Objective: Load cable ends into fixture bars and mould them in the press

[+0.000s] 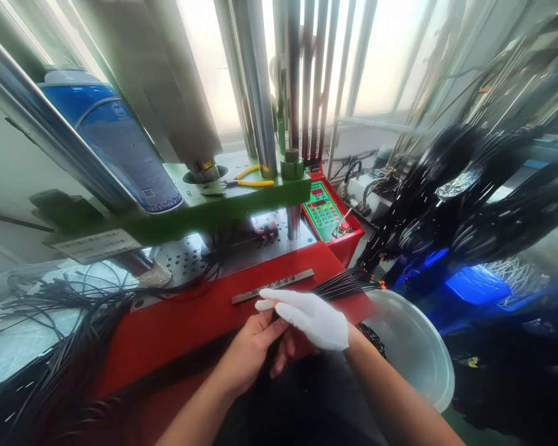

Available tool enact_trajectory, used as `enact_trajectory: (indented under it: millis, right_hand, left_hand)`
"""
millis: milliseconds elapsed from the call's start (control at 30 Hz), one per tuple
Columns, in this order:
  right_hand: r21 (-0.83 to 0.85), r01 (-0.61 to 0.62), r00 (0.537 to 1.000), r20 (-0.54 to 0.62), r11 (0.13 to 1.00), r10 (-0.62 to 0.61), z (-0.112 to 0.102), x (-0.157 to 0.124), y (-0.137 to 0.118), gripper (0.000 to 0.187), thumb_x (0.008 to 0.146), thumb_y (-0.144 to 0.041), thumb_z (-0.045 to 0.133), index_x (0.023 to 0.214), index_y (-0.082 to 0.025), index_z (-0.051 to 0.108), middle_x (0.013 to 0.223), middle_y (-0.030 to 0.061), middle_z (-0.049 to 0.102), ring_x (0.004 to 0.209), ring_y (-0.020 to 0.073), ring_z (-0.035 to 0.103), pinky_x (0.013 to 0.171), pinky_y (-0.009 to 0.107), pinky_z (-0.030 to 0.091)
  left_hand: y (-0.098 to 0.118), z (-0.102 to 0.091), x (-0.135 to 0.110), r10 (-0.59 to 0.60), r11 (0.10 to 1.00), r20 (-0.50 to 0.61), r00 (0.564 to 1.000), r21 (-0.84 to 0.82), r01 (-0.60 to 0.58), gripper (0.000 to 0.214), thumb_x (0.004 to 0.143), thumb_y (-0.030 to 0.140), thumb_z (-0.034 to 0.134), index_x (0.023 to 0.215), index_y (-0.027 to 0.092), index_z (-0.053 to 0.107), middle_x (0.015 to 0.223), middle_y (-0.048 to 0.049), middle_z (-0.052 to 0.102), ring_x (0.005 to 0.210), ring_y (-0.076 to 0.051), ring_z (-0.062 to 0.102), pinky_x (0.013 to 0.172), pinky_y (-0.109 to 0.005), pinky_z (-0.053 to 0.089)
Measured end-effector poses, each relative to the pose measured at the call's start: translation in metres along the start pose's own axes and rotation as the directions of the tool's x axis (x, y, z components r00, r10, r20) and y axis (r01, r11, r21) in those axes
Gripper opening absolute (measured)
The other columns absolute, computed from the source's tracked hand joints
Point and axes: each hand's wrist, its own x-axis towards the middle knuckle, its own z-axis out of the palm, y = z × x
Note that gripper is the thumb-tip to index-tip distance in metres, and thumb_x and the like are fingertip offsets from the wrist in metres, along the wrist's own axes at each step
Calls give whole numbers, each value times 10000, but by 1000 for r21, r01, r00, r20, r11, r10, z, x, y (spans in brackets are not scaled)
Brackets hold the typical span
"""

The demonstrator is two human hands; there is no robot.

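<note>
My bare left hand (250, 350) is closed, with thumb and fingers round a black cable (274, 316), mostly hidden by the hands. In a white glove, my right hand (311, 321) pinches the same cable's end, where a small bit of orange shows at the fingertips. Just beyond the hands, a narrow metal bar (300, 276) with a row of small fittings lies on the red work surface (177, 331). To the right of the bar rests a bundle of black cables (346, 283) with orange ends.
A green press (214, 214) stands ahead, bearing a blue spray can (116, 136) and yellow-handled pliers (255, 178). A red control box (328, 207) is beside it. Loose black cables (74, 310) lie left. At right are a pale tub (428, 347) and a blue bin (477, 288).
</note>
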Motion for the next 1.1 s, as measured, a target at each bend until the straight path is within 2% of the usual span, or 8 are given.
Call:
enact_trajectory:
  millis: [200, 400, 467, 600, 667, 767, 900, 1100]
  right_hand:
    - [35, -76, 997, -24, 996, 77, 8, 3, 2, 477, 922, -457, 445, 1362, -274, 467, 1296, 40, 572, 1005, 203, 641, 887, 346, 516]
    - [-290, -7, 999, 40, 957, 19, 6, 7, 11, 559, 954, -467, 394, 1458, -246, 301, 1381, 31, 494, 1278, 186, 445, 1089, 332, 325]
    - [-452, -56, 998, -16, 890, 55, -6, 13, 14, 540, 961, -491, 343, 1440, -242, 346, 1397, 28, 475, 1294, 184, 425, 1084, 320, 327]
    - [-658, -264, 940, -338, 706, 36, -37, 32, 25, 516, 973, -476, 281, 1375, -199, 449, 1362, 92, 503, 1295, 242, 408, 1095, 399, 272]
    - [-801, -310, 940, -338, 512, 42, -47, 41, 33, 493, 938, -486, 394, 1321, -197, 505, 1308, 106, 539, 1216, 258, 474, 1035, 385, 334]
    - [-946, -230, 972, -211, 227, 104, -47, 51, 44, 394, 844, -486, 573, 1113, -208, 649, 1127, 101, 614, 1043, 258, 550, 889, 347, 412]
    - [-976, -136, 981, -110, 170, 157, -36, 56, 45, 226, 833, -394, 608, 867, -187, 692, 930, 95, 625, 893, 246, 572, 783, 333, 409]
    - [-975, -163, 976, -136, 151, 172, -28, 61, 32, 161, 838, -186, 529, 942, -112, 627, 930, 155, 611, 878, 279, 586, 769, 365, 390]
  left_hand:
    - [-1, -2, 3, 1, 999, -44, 999, -46, -3, 314, 883, 416, 529, 750, 132, 538, 659, -29, 582, 398, -57, 393, 394, -202, 261]
    - [-5, -11, 1, -45, 998, -96, 994, -38, 41, 323, 848, 430, 584, 719, 148, 494, 563, 53, 399, 430, -30, 210, 412, -190, 133]
    - [-4, -17, -2, -23, 1000, -119, 993, -19, 20, 305, 856, 423, 576, 747, 149, 497, 558, 62, 372, 442, -36, 207, 414, -189, 134]
    - [0, -32, -7, 75, 997, -204, 976, 19, -72, 267, 891, 400, 529, 896, 133, 538, 569, 67, 371, 445, -40, 209, 413, -194, 152]
    - [1, -39, -8, 110, 994, -243, 964, 48, -102, 279, 896, 400, 521, 906, 123, 545, 564, 70, 360, 442, -40, 206, 411, -198, 151]
    - [0, -44, -8, 141, 989, -276, 951, 79, -123, 294, 898, 408, 517, 912, 116, 553, 562, 68, 357, 448, -43, 222, 415, -200, 160]
    - [-3, -47, -6, 169, 983, -304, 937, 122, -138, 318, 901, 433, 511, 919, 119, 561, 556, 70, 360, 448, -45, 228, 416, -200, 175]
    - [0, -55, -5, 221, 955, -363, 905, 268, -126, 341, 889, 463, 525, 897, 126, 579, 548, 61, 402, 464, -56, 308, 438, -198, 246]
